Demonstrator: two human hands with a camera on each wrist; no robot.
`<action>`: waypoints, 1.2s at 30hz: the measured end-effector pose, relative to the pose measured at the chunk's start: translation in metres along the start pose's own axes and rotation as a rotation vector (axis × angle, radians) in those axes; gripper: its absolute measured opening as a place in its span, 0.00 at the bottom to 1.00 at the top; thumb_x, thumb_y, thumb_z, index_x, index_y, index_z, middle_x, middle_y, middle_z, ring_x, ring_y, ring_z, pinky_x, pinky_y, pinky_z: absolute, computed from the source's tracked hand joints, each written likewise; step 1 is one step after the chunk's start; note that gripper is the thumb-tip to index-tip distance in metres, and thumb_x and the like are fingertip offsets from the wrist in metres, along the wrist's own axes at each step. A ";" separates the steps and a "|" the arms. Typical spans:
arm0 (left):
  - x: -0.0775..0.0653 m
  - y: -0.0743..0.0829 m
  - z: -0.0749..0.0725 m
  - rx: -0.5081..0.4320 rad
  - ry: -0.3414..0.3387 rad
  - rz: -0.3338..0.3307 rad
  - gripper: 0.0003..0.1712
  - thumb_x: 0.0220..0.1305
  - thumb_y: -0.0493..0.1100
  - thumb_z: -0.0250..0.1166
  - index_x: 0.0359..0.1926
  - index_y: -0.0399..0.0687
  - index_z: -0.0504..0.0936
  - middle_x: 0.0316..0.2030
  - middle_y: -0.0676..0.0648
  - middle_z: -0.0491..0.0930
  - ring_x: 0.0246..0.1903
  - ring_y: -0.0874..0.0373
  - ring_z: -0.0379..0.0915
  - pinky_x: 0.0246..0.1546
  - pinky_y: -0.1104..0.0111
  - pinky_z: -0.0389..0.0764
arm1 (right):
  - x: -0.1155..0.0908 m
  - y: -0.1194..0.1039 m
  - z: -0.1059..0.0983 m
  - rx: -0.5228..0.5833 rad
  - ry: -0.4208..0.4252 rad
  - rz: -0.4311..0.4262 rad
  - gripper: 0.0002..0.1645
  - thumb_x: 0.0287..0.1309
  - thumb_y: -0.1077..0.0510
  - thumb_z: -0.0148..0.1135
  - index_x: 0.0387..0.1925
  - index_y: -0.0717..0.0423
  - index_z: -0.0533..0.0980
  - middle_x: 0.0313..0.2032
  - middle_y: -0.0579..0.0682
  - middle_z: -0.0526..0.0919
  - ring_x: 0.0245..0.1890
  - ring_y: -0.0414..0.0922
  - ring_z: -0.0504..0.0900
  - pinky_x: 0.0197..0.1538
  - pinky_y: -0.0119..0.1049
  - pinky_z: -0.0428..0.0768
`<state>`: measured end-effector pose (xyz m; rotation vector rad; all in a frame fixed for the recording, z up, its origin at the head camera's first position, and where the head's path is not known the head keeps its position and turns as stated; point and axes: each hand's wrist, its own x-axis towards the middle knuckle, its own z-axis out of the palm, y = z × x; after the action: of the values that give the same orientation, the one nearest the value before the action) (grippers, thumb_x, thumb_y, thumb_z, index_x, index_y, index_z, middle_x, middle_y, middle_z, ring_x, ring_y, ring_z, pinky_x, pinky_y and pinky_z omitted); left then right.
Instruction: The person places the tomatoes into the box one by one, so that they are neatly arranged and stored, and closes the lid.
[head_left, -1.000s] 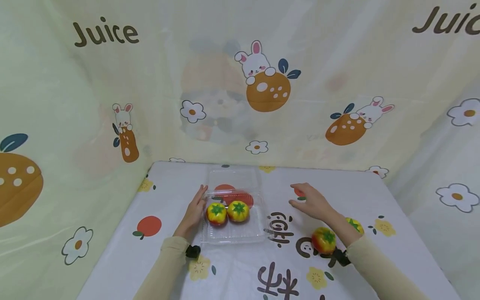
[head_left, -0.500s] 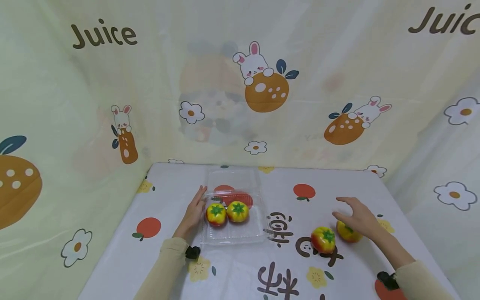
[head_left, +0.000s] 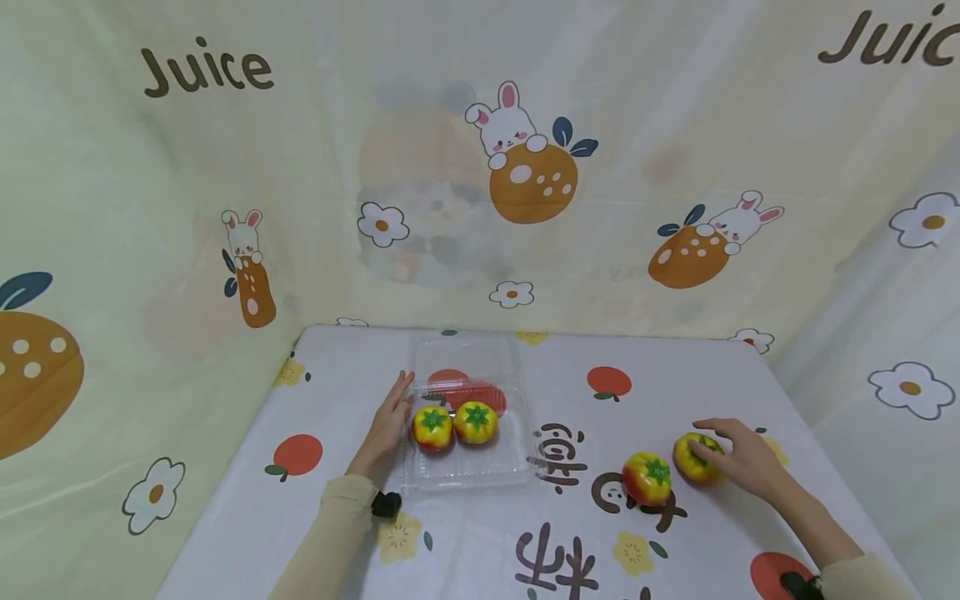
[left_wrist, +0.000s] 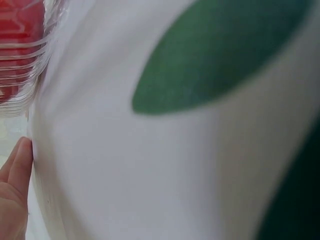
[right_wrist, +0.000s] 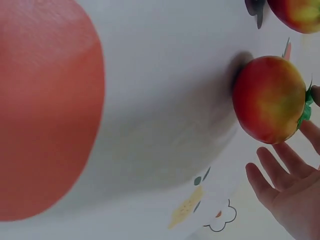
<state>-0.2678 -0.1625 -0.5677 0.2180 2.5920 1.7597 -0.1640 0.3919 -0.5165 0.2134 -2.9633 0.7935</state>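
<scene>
A clear plastic clamshell box lies unfolded on the table, its lid toward the back. Two yellow-and-red artificial fruits with green leafy tops, a left one and a right one, sit side by side in it. My left hand rests along the box's left side, fingers straight. On the right, my right hand is at a third such fruit, thumb over its green top and fingers spread around its far side. In the right wrist view that fruit stands on the cloth, fingertips right beside it.
Another fruit of the same kind stands just left of the one by my right hand. A white printed tablecloth covers the table, and a patterned curtain hangs behind its back edge.
My right hand has swung from near the box's right side out to the far-right fruit, then lowered onto it. My left hand, the box and the fruits have stayed put.
</scene>
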 end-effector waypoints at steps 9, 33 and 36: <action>0.000 0.000 0.001 -0.004 0.001 -0.022 0.31 0.73 0.38 0.42 0.76 0.48 0.57 0.78 0.45 0.44 0.76 0.45 0.37 0.73 0.46 0.40 | -0.005 0.002 0.005 0.044 -0.058 0.031 0.31 0.66 0.46 0.60 0.59 0.67 0.74 0.55 0.72 0.75 0.52 0.69 0.75 0.49 0.63 0.78; 0.001 0.001 0.001 -0.007 0.002 -0.027 0.32 0.72 0.38 0.43 0.76 0.48 0.57 0.78 0.46 0.45 0.76 0.47 0.37 0.73 0.46 0.40 | 0.017 -0.023 -0.005 0.028 -0.022 -0.049 0.43 0.52 0.48 0.74 0.63 0.67 0.68 0.55 0.69 0.72 0.50 0.62 0.72 0.50 0.62 0.76; 0.000 0.001 0.000 -0.006 0.003 -0.026 0.32 0.72 0.38 0.43 0.76 0.49 0.58 0.78 0.47 0.45 0.76 0.47 0.37 0.73 0.47 0.40 | 0.028 -0.037 -0.006 0.038 -0.025 -0.031 0.44 0.53 0.46 0.73 0.64 0.65 0.67 0.56 0.70 0.69 0.51 0.63 0.71 0.51 0.63 0.77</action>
<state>-0.2680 -0.1620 -0.5666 0.1807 2.5785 1.7610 -0.1859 0.3604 -0.4906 0.2725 -2.9622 0.8506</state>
